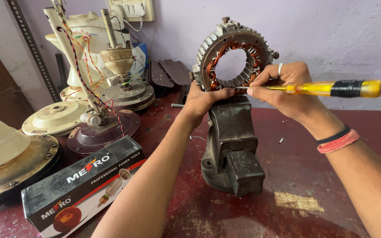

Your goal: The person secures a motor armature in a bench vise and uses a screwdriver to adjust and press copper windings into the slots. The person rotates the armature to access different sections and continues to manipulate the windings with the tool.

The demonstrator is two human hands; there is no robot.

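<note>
Nearest us lies a black-and-red cardboard tool box (82,187). Beyond, our left hand (203,100) grips the ring-shaped copper-wound metal stator (233,57) clamped upright in the dark iron vise (231,145); our right hand (283,90) clasps a yellow-handled screwdriver (331,88), shaft horizontal, tip pointing left into the stator's bore.

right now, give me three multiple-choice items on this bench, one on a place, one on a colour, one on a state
1. Where does the motor stator sit?
A. clamped upright in the bench vise
B. flat on the table
C. inside the cardboard box

2. What colour is the screwdriver handle?
A. blue
B. yellow with a black band
C. green

3. What is the right hand doing?
A. resting empty on the table
B. lifting the vise
C. gripping the screwdriver, tip at the stator's windings

Answers: 1 A, the vise holds the ring on edge, steadied by the left hand; 2 B, the handle is clear yellow, taped black; 3 C, the fingers wrap the shaft.
</note>
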